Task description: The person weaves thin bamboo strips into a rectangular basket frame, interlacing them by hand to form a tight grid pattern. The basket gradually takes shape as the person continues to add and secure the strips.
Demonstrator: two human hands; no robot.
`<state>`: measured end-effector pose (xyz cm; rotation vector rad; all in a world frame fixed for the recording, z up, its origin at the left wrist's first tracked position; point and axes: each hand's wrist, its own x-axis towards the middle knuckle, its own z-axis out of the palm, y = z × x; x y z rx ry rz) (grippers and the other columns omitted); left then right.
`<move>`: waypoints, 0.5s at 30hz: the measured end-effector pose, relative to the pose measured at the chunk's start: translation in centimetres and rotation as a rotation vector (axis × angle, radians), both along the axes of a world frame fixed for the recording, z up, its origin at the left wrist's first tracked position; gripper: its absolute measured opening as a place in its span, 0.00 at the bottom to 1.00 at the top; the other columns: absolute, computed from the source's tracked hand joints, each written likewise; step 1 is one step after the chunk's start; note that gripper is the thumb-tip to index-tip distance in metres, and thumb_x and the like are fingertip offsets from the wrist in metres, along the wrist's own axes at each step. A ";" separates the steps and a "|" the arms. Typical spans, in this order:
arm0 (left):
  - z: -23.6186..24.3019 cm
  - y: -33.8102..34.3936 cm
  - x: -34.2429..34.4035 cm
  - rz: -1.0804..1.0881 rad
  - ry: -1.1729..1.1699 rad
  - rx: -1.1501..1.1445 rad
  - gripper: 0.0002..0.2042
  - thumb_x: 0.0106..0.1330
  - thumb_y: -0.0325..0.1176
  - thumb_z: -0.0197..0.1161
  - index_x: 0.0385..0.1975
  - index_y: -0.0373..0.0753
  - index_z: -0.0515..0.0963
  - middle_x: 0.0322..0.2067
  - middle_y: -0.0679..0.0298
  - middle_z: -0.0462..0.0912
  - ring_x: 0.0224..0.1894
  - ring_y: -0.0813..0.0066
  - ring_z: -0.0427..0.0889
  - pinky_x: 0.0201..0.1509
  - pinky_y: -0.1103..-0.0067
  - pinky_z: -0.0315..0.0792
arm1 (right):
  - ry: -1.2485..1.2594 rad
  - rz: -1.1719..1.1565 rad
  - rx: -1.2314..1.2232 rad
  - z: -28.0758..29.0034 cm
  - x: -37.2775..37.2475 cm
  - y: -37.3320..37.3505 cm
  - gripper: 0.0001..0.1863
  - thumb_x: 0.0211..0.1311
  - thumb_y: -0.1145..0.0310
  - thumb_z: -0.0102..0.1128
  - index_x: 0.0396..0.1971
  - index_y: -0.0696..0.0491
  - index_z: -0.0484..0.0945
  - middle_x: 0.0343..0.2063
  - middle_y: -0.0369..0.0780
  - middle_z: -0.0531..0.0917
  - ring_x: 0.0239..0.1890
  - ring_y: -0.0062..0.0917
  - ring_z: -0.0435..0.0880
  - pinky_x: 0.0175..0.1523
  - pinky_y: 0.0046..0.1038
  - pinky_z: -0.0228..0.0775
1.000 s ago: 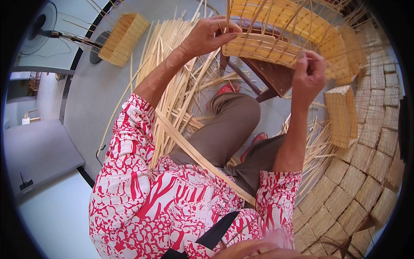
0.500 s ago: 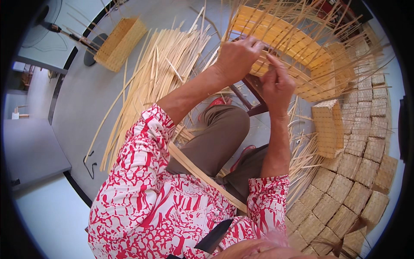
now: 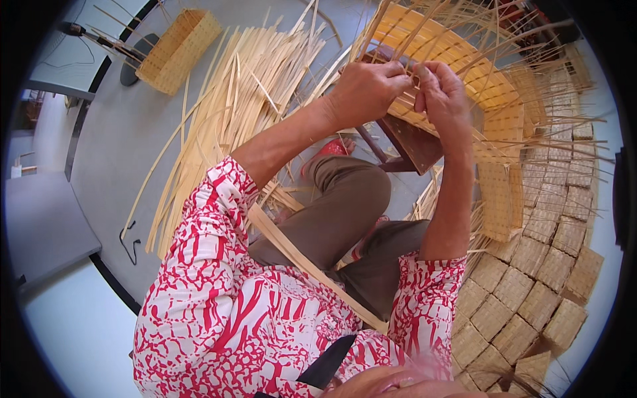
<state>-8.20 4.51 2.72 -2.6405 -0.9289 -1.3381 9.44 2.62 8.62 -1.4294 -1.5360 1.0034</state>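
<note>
A woven bamboo basket (image 3: 502,132) with a yellow inside rests tilted on a dark wooden stool (image 3: 411,142). Its upright strips stick out unwoven all round. At its near wall my left hand (image 3: 371,93) is closed in a pinch on a thin bamboo strip, the back of the hand turned up. My right hand (image 3: 446,96) meets it just to the right, thumb and forefinger pinched on a strip at the same spot. The fingertips hide most of what they grip. A long flat bamboo strip (image 3: 312,268) lies across my lap.
Loose bamboo strips (image 3: 245,99) are spread over the grey floor on the left. Another woven basket (image 3: 179,50) stands beyond them. At the right, a smaller basket (image 3: 499,199) stands next to rows of finished woven boxes (image 3: 531,298). A grey cabinet (image 3: 50,225) is at far left.
My right hand has moved up and right, changing from a raised finger to a pinch beside the left hand. My left hand has shifted slightly down. The basket has shifted slightly and more of the stool shows.
</note>
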 end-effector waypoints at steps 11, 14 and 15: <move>0.8 -0.3 0.4 0.041 0.086 0.008 0.14 0.59 0.25 0.63 0.42 0.50 0.84 0.36 0.70 0.81 0.36 0.66 0.86 0.29 0.70 0.79 | -0.304 -0.156 0.501 -1.8 -0.2 0.0 0.11 0.68 0.64 0.64 0.30 0.54 0.79 0.20 0.46 0.78 0.20 0.39 0.76 0.27 0.34 0.67; 0.5 -0.2 0.2 0.021 0.116 0.037 0.15 0.59 0.25 0.63 0.44 0.51 0.83 0.39 0.70 0.81 0.42 0.66 0.86 0.33 0.69 0.81 | -0.318 -0.167 0.550 -2.0 -0.3 0.0 0.10 0.67 0.63 0.65 0.30 0.54 0.79 0.20 0.46 0.79 0.21 0.39 0.77 0.27 0.34 0.67; 0.5 -0.2 0.3 0.011 0.122 0.043 0.15 0.59 0.25 0.63 0.44 0.51 0.82 0.39 0.70 0.81 0.43 0.66 0.86 0.33 0.69 0.82 | -0.327 -0.175 0.564 -1.9 -0.2 -0.1 0.10 0.67 0.64 0.65 0.30 0.54 0.79 0.20 0.45 0.79 0.21 0.39 0.77 0.27 0.34 0.68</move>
